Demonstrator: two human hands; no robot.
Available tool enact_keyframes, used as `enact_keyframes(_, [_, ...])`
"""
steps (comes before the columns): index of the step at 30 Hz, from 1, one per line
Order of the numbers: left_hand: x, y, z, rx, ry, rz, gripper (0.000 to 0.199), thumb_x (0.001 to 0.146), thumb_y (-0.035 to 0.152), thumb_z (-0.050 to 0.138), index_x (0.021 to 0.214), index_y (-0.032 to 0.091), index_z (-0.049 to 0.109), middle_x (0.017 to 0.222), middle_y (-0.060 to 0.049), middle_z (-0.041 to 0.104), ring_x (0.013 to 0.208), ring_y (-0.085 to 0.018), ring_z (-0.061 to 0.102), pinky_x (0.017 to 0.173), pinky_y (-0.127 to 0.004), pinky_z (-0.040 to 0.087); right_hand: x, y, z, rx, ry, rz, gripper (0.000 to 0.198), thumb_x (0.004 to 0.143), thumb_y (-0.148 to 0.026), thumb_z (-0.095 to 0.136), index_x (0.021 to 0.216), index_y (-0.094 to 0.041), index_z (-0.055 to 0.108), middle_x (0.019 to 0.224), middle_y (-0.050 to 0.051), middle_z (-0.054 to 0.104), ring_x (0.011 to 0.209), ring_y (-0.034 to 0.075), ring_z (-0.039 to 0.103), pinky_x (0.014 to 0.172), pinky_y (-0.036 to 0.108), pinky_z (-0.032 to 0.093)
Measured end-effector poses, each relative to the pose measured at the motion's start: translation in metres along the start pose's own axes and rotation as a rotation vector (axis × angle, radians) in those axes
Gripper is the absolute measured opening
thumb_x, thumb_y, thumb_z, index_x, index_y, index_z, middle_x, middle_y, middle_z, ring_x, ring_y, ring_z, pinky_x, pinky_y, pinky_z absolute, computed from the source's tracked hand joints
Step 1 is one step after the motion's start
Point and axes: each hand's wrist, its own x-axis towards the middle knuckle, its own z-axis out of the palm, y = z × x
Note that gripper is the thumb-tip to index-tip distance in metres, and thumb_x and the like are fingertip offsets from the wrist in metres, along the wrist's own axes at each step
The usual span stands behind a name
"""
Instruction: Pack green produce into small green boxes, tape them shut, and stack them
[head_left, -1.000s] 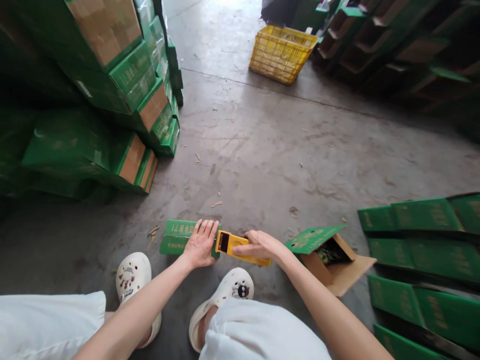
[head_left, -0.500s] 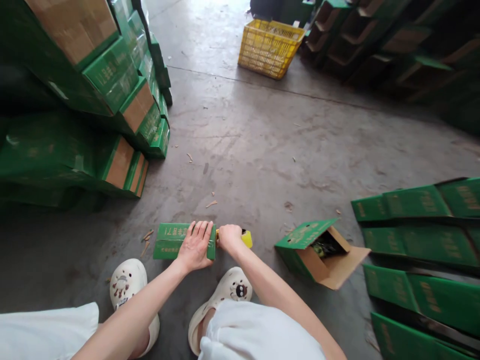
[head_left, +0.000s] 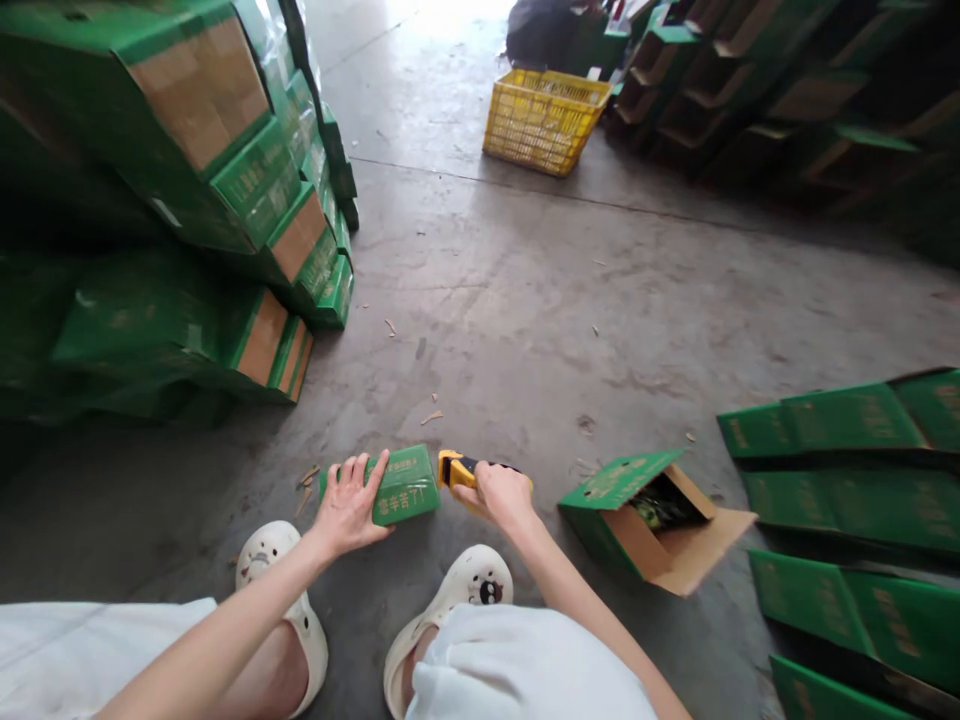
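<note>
A small closed green box (head_left: 401, 484) with yellow print lies on the concrete floor just ahead of my feet. My left hand (head_left: 349, 505) grips its left part, fingers spread over the top. My right hand (head_left: 496, 493) is closed around a yellow and black hand tool (head_left: 454, 467), whose front end touches the box's right end. To the right, an open green box (head_left: 645, 515) lies tilted with its flap up, dark contents showing inside.
Tall stacks of green cartons (head_left: 187, 200) rise on the left. Flattened green cartons (head_left: 847, 500) lie in rows at the right. A yellow plastic crate (head_left: 544, 120) stands far ahead, with dark shelving (head_left: 765, 90) behind. My white clogs (head_left: 457, 600) rest on the floor.
The box has been turned so another printed face shows. My left hand slid toward its left end. My right hand stays at the right end with the tool.
</note>
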Motion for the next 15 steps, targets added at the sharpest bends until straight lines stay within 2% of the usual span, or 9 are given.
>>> enact_keyframes(3, [-0.010, 0.024, 0.006, -0.133, 0.025, -0.324, 0.114, 0.077, 0.062, 0.076, 0.170, 0.019, 0.025, 0.155, -0.025, 0.046, 0.140, -0.044, 0.045, 0.114, -0.063, 0.033, -0.001, 0.010, -0.005, 0.182, 0.079, 0.049, 0.047, 0.100, -0.061, 0.056, 0.104, -0.017, 0.071, 0.102, 0.016, 0.079, 0.096, 0.030, 0.075, 0.075, 0.031, 0.048])
enact_keyframes(5, [-0.013, 0.031, 0.003, -0.302, 0.050, -0.444, 0.103, 0.082, 0.064, 0.071, 0.168, 0.024, 0.030, 0.157, -0.021, 0.046, 0.143, -0.043, 0.045, 0.114, -0.061, 0.037, -0.008, 0.023, -0.007, 0.394, 0.075, -0.054, 0.050, 0.098, -0.067, 0.054, 0.094, -0.019, 0.069, 0.090, 0.008, 0.076, 0.084, 0.025, 0.071, 0.067, 0.028, 0.044])
enact_keyframes(8, [-0.015, 0.030, -0.014, -0.701, 0.179, -0.540, 0.076, 0.091, 0.066, 0.060, 0.155, 0.026, 0.052, 0.153, -0.016, 0.052, 0.142, -0.037, 0.050, 0.114, -0.054, 0.043, -0.023, 0.027, -0.005, 0.699, -0.103, -0.283, 0.052, 0.092, -0.071, 0.057, 0.088, -0.020, 0.067, 0.081, 0.002, 0.069, 0.074, 0.019, 0.062, 0.061, 0.026, 0.040])
enact_keyframes(9, [-0.016, 0.028, -0.022, -0.906, 0.169, -0.572, 0.071, 0.092, 0.069, 0.056, 0.147, 0.024, 0.060, 0.147, -0.016, 0.058, 0.135, -0.034, 0.056, 0.109, -0.050, 0.048, -0.027, 0.023, -0.003, 0.763, -0.177, -0.330, 0.052, 0.090, -0.072, 0.058, 0.089, -0.021, 0.068, 0.081, 0.001, 0.069, 0.073, 0.018, 0.060, 0.060, 0.025, 0.041])
enact_keyframes(10, [-0.017, 0.026, -0.029, -1.140, 0.097, -0.602, 0.069, 0.093, 0.073, 0.054, 0.137, 0.022, 0.067, 0.138, -0.016, 0.064, 0.126, -0.032, 0.063, 0.103, -0.046, 0.053, -0.031, 0.017, -0.001, 0.805, -0.239, -0.356, 0.053, 0.089, -0.073, 0.059, 0.090, -0.021, 0.069, 0.082, 0.001, 0.068, 0.073, 0.018, 0.060, 0.061, 0.025, 0.041])
enact_keyframes(12, [-0.020, 0.023, -0.040, -1.590, -0.165, -0.664, 0.069, 0.087, 0.079, 0.061, 0.119, 0.018, 0.073, 0.117, -0.014, 0.073, 0.102, -0.026, 0.072, 0.087, -0.038, 0.058, -0.035, 0.002, 0.005, 0.837, -0.314, -0.365, 0.052, 0.087, -0.072, 0.060, 0.090, -0.021, 0.069, 0.082, 0.002, 0.067, 0.074, 0.018, 0.059, 0.061, 0.025, 0.042])
enact_keyframes(14, [-0.023, 0.020, -0.046, -1.866, -0.359, -0.700, 0.066, 0.076, 0.076, 0.077, 0.106, 0.017, 0.075, 0.098, -0.010, 0.075, 0.084, -0.020, 0.071, 0.076, -0.032, 0.057, -0.035, -0.011, 0.010, 0.821, -0.310, -0.367, 0.051, 0.087, -0.071, 0.061, 0.088, -0.021, 0.069, 0.081, 0.002, 0.066, 0.075, 0.019, 0.059, 0.062, 0.026, 0.042])
enact_keyframes(15, [-0.025, 0.019, -0.046, -1.925, -0.375, -0.704, 0.063, 0.070, 0.071, 0.085, 0.100, 0.017, 0.074, 0.090, -0.007, 0.073, 0.077, -0.017, 0.069, 0.072, -0.029, 0.056, -0.035, -0.015, 0.012, 0.803, -0.294, -0.377, 0.050, 0.087, -0.070, 0.062, 0.085, -0.021, 0.068, 0.081, 0.002, 0.065, 0.075, 0.019, 0.059, 0.063, 0.026, 0.042])
